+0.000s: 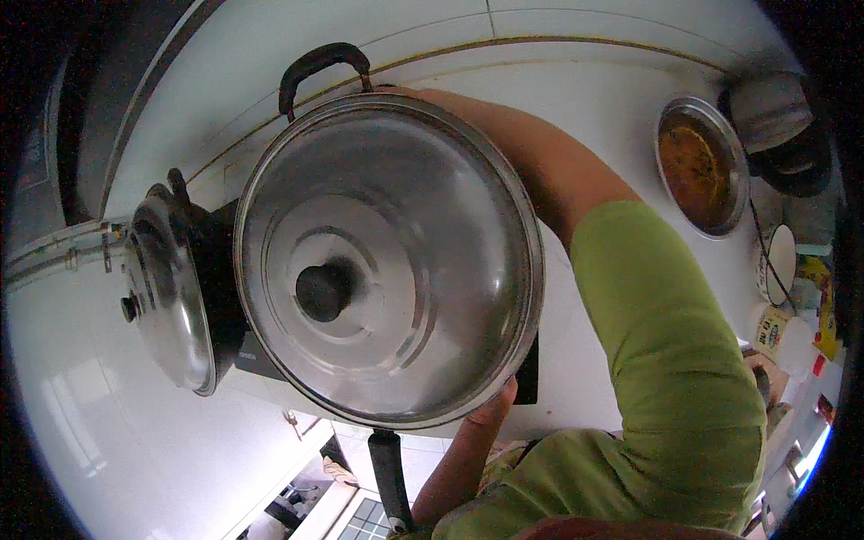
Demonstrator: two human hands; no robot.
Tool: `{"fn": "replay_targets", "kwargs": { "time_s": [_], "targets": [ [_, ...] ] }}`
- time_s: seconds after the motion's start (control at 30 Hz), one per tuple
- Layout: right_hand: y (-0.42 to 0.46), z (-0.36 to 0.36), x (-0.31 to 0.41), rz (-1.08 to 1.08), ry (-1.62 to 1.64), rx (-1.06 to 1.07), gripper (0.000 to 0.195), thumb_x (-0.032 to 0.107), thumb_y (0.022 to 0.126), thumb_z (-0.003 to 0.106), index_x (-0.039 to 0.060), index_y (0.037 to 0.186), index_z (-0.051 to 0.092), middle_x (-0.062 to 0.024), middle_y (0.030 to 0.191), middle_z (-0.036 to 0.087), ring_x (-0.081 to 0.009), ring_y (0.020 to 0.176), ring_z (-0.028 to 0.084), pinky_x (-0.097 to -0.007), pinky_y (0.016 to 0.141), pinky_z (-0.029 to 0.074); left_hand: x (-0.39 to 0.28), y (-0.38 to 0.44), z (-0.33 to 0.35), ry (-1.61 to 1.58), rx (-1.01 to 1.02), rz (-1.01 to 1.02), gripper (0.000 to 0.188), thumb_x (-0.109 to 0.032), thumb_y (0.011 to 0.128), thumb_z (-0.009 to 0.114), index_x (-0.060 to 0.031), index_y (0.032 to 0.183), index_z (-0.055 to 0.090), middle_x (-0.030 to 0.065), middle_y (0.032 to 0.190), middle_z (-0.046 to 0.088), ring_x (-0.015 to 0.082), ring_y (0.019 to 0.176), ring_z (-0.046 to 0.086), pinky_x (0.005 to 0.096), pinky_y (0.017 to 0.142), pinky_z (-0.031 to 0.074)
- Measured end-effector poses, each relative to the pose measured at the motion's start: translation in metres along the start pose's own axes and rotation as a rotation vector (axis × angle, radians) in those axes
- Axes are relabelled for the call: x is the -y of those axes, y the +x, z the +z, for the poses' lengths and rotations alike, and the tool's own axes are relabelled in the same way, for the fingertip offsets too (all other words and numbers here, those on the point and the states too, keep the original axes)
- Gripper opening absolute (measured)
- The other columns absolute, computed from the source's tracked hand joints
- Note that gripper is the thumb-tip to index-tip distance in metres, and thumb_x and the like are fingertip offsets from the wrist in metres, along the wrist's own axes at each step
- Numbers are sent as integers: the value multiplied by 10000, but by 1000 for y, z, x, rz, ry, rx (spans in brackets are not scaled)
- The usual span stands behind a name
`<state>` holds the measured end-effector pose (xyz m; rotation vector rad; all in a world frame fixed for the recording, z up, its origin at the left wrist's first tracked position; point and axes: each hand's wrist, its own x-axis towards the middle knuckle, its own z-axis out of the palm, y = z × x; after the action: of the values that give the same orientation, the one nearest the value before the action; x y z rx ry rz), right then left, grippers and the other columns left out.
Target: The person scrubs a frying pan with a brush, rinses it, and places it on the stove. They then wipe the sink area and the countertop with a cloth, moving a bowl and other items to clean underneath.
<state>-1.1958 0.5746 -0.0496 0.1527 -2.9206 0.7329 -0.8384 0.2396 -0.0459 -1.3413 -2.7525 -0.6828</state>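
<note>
A large round pan with a domed metal lid (pixel 472 202) fills the middle of the view, close to the camera. The lid has a black knob (pixel 322 293). One black loop handle (pixel 324 64) sticks out at the pan's far side, and a long black handle (pixel 388 472) points towards me. My left hand (pixel 496 403) grips the near right edge of the pan, its fingers partly hidden underneath. Behind the pan's far side reaches my right hand (pixel 395 89), mostly covered by the lid, near the base of the loop handle. What the pan contains is hidden.
Left of the pan stands a dark pot with a metal lid (pixel 175 290). A black cooktop (pixel 528 378) shows beneath the pan. On the white counter (pixel 587 128) sits a metal bowl (pixel 739 196) of orange-brown food. Beyond it are a metal vessel (pixel 769 111) and several labelled containers (pixel 769 331).
</note>
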Motion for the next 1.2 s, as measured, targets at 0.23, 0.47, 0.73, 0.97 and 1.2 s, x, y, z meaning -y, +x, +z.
{"fn": "replay_targets", "kwargs": {
  "time_s": [0.23,0.47,0.73,0.97,1.2],
  "targets": [
    [-154,-70,7,81,-259,-52,345,325,893,552,209,1207,634,14,1361,534,-274,1254,453,-467,1011,402,-6,12,-5,-3,-87,8,295,-135,814,760,-86,1069,620,116,990,672,298,887,655,387,795,522],
    [-312,-60,50,461,-329,-386,247,107,773,654,147,1016,676,-27,1172,615,-310,989,538,-386,860,466,-11,22,-5,-176,-144,-2,273,-112,814,742,-87,1045,598,71,886,630,309,808,582,437,721,468],
    [-307,-86,67,232,19,-702,304,49,747,652,112,1043,677,-68,1062,663,-299,956,580,-410,884,444,-11,23,-7,-195,-188,1,223,-121,824,729,-85,1009,610,86,860,584,309,839,550,448,766,464],
    [-238,-68,-27,522,-451,-531,228,236,838,628,200,1058,674,-35,1167,600,-281,1155,505,-473,914,435,-15,23,-6,-299,-159,-9,249,-79,817,728,-69,1032,604,93,871,603,308,822,549,426,739,467],
    [-354,-33,109,386,-268,-399,288,152,723,687,146,1011,670,-96,1095,575,-332,1041,500,-460,846,409,-5,23,-4,-167,-195,60,267,-105,821,736,-57,1042,594,124,874,636,316,777,618,407,694,505]
  ]
}}
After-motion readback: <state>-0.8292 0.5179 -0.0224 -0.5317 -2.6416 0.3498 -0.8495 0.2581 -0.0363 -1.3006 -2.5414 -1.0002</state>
